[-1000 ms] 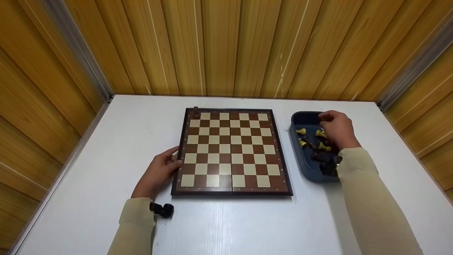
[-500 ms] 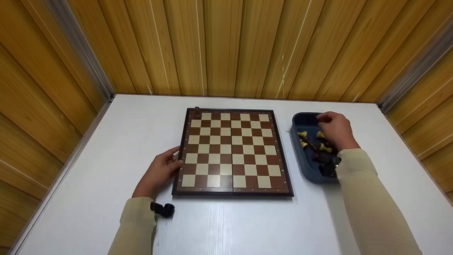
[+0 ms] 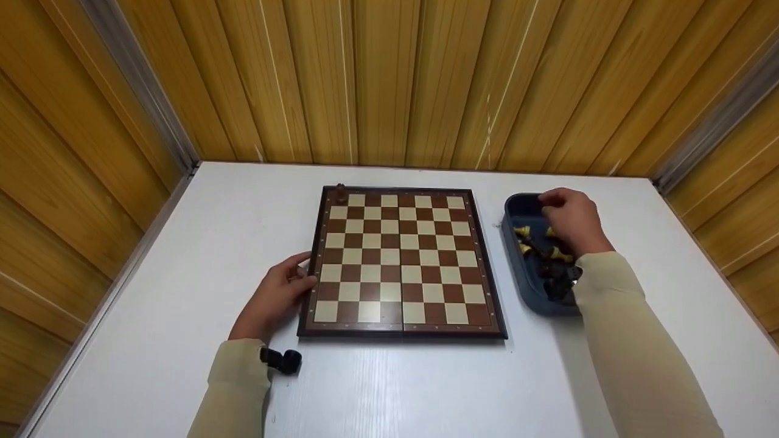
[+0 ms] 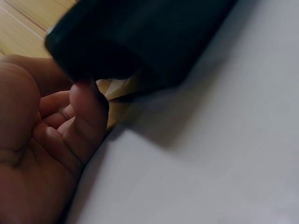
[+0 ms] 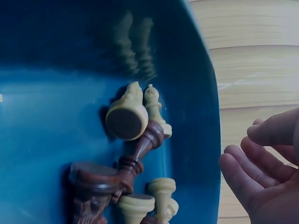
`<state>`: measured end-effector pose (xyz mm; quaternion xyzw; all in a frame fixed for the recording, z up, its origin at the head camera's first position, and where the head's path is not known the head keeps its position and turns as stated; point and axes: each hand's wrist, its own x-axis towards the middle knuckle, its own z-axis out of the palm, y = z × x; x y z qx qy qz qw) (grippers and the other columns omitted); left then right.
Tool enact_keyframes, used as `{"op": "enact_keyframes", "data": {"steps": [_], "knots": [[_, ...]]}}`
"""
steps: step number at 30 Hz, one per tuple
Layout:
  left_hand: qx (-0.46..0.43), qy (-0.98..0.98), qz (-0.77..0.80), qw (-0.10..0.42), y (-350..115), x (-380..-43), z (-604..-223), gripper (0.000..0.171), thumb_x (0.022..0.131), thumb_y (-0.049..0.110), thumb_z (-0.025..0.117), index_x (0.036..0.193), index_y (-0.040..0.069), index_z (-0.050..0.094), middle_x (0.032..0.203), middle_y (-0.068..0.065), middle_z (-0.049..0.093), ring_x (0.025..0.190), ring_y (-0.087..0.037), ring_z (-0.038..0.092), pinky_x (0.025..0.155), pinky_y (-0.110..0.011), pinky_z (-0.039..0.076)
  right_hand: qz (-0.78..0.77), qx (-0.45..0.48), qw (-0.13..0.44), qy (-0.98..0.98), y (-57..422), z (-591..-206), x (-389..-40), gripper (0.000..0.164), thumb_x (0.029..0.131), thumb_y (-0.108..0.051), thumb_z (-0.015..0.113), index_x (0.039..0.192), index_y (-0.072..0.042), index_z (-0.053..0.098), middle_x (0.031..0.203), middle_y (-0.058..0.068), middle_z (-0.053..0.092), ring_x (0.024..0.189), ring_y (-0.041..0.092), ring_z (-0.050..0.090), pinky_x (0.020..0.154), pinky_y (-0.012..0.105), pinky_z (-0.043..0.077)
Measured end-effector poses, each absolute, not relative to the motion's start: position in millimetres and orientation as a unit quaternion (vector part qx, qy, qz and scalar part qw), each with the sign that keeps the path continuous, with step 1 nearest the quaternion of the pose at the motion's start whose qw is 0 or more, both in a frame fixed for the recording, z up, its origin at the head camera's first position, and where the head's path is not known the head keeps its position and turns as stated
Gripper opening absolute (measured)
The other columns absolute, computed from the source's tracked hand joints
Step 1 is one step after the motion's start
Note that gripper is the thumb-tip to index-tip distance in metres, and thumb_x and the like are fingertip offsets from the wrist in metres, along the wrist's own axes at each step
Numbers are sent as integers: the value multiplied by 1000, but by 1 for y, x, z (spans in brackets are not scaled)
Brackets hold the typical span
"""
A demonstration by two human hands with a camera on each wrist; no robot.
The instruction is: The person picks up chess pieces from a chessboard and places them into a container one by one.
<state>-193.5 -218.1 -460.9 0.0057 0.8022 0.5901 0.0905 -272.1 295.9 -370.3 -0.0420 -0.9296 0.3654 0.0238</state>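
A brown-and-cream chessboard (image 3: 401, 261) lies flat on the white table. One dark chess piece (image 3: 341, 194) stands on its far left corner square. My left hand (image 3: 277, 295) grips the board's left edge, thumb over the rim. The left wrist view has that hand (image 4: 51, 121) close against the dark edge (image 4: 131, 42). To the right, my right hand (image 3: 575, 219) is over the far end of a blue tray (image 3: 526, 298). In the right wrist view, its fingers (image 5: 243, 175) are loosely bent, with nothing visible between them. Cream pieces (image 5: 127, 114) and brown pieces (image 5: 93, 179) lie jumbled in the tray.
Yellow wood-patterned panels (image 3: 377, 79) rise behind the white table (image 3: 377, 389) and along both sides. The right forearm hides part of the tray's near right side. Small black cameras (image 3: 283, 361) sit on both wrists.
My right hand has shifted slightly left over the tray. The left hand stays at the board's edge. The whole head view has drifted a little.
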Motion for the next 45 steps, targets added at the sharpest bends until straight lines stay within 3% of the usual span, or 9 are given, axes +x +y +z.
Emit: {"op": "enact_keyframes", "data": {"steps": [4, 7, 9, 15, 30, 45], "knots": [[3, 803, 590, 87, -218, -193, -462, 53, 93, 13, 63, 143, 18, 46, 97, -9, 57, 78, -17, 56, 67, -28, 49, 365, -32, 32, -930, 291, -369, -274, 34, 97, -14, 50, 128, -3, 58, 128, 22, 57, 114, 34, 51, 96, 48, 41], [4, 803, 590, 85, -217, -194, -461, 53, 93, 13, 62, 143, 17, 45, 97, -9, 57, 77, -17, 55, 66, -29, 48, 363, -23, 40, -931, 286, -368, -276, 33, 97, -14, 50, 127, -4, 59, 126, 21, 58, 103, 33, 55, 83, 42, 46], [0, 802, 591, 86, -216, -195, -460, 53, 93, 13, 63, 143, 18, 45, 96, -9, 57, 76, -17, 55, 65, -29, 48, 360, -16, 46, -932, 284, -368, -277, 33, 96, -13, 50, 126, -3, 59, 125, 21, 58, 102, 33, 56, 82, 42, 46], [5, 804, 588, 84, -216, -194, -461, 53, 92, 11, 62, 143, 16, 45, 94, -9, 58, 74, -17, 55, 65, -29, 48, 365, -9, 47, -930, 273, -368, -282, 32, 97, -13, 50, 126, -4, 59, 129, 21, 56, 115, 35, 52, 95, 50, 41], [14, 816, 573, 78, -217, -194, -461, 56, 92, 12, 64, 144, 13, 44, 91, -6, 59, 73, -16, 54, 65, -28, 46, 365, 15, 62, -929, 233, -363, -292, 31, 96, -10, 46, 124, -4, 60, 126, 19, 57, 109, 32, 56, 84, 41, 46], [-2, 803, 591, 78, -216, -193, -462, 52, 92, 12, 63, 141, 19, 48, 94, -8, 59, 75, -18, 55, 67, -30, 48, 373, 53, 81, -923, 194, -362, -302, 28, 95, -9, 51, 119, -4, 63, 122, 19, 60, 113, 36, 57, 88, 48, 48]]}}
